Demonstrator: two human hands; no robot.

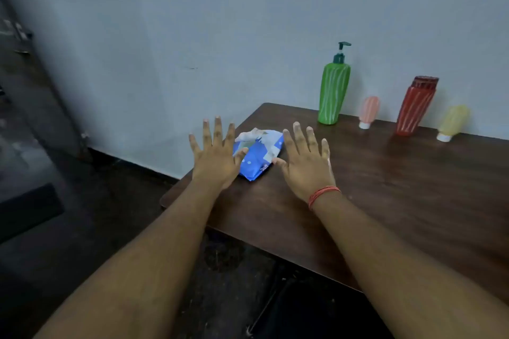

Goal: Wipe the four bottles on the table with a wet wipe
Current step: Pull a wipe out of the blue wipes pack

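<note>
Hands flank the wipe pack.
We hold left hand [217, 154] and right hand [304, 159] spread, gripping nothing; pack [259, 154] between; four bottles [333, 91] at 2 o'clock.

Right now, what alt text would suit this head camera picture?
Two open hands, left hand and right hand, flank a blue wet wipe pack on a dark wooden table; four bottles line the wall.

A plain, dim indoor room, its exact kind unclear. A dark wooden table [385, 187] stands against a bare pale wall [220, 22]. The floor [124, 201] is dark and rough.
</note>
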